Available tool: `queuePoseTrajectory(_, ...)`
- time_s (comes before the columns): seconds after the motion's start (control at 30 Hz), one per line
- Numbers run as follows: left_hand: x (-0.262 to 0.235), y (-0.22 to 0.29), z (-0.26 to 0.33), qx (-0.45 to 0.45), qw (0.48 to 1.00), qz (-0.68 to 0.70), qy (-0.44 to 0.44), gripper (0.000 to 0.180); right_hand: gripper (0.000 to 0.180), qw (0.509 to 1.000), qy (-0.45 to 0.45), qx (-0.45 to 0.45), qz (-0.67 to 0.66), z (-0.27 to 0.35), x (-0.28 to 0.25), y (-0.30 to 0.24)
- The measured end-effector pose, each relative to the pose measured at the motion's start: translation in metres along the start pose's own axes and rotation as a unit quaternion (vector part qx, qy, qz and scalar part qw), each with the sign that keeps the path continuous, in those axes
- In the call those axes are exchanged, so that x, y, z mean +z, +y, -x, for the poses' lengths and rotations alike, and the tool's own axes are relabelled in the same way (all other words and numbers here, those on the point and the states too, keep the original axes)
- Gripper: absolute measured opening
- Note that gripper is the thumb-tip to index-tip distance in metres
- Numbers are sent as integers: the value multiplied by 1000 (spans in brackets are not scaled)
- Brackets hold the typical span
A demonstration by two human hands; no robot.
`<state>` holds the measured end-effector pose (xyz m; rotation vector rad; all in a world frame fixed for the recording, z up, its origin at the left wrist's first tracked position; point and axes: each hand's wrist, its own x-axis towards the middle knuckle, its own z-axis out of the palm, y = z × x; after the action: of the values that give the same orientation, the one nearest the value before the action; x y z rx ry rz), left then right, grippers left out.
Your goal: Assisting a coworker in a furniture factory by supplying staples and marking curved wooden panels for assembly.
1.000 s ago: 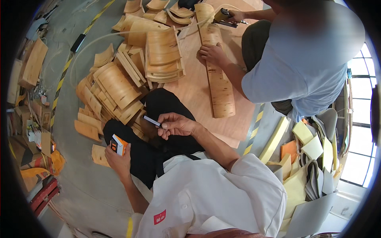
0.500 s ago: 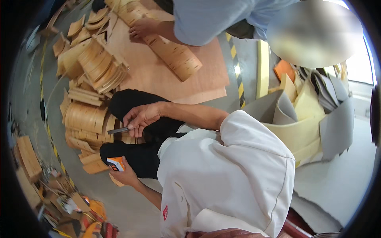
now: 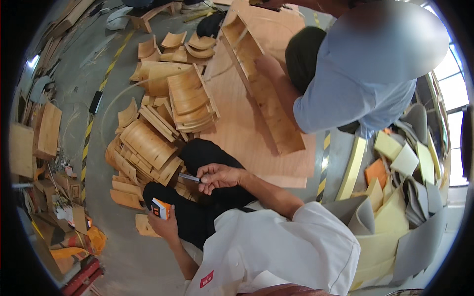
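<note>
My left hand [image 3: 164,226] is closed around a small white and orange box [image 3: 161,209] beside my left knee. Between the fingers of my right hand [image 3: 218,178] is a short, narrow dark grey strip [image 3: 189,178], pointing left over the gap between my black-trousered knees. Just past my knees lies a pile of curved wooden pieces [image 3: 148,143], several of them stacked in one another. Across from me a co-worker in a light blue shirt [image 3: 340,93] has a hand on a long curved wooden trough [image 3: 276,116], its hollow side showing.
A flat plywood sheet [image 3: 237,118] lies under the trough. Yellow and grey foam pieces [image 3: 390,212] are heaped at right. Black and yellow tape [image 3: 88,143] runs along the floor at left, near wooden blocks and cardboard scraps [image 3: 61,192]. A low wooden stool [image 3: 148,17] stands at far left.
The view has shifted, and the scene sits lower and further right. The co-worker's long wooden piece now shows its hollow side instead of its rounded outside. Both my hands keep their holds.
</note>
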<state>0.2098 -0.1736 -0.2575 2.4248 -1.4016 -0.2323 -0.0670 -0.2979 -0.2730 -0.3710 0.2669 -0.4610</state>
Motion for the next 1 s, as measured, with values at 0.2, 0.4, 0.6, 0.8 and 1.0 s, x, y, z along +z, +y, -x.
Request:
queuePoseTrajectory(0.2, -3, 0, -1, 25, 999, 13, 36, 71, 13, 1000, -5, -7, -13, 0, 3, -3)
queuePoseTrajectory(0.4, -7, 12, -4, 10, 999, 28, 30, 68, 12, 1000, -10, -5, -9, 0, 1, -7)
queuePoseTrajectory(0.6, -6, 7, -1, 1, 999, 28, 19, 67, 11, 1000, -7, 3, -12, 2, 2, -7)
queuePoseTrajectory(0.8, -6, 8, -2, 6, 1000, 14, 17, 70, 12, 1000, -7, 10, -4, 2, 3, -9)
queuePoseTrajectory(1.0, -5, 8, 0, 0, 1000, 5, 14, 71, 13, 1000, 0, 17, 3, 3, 5, -10)
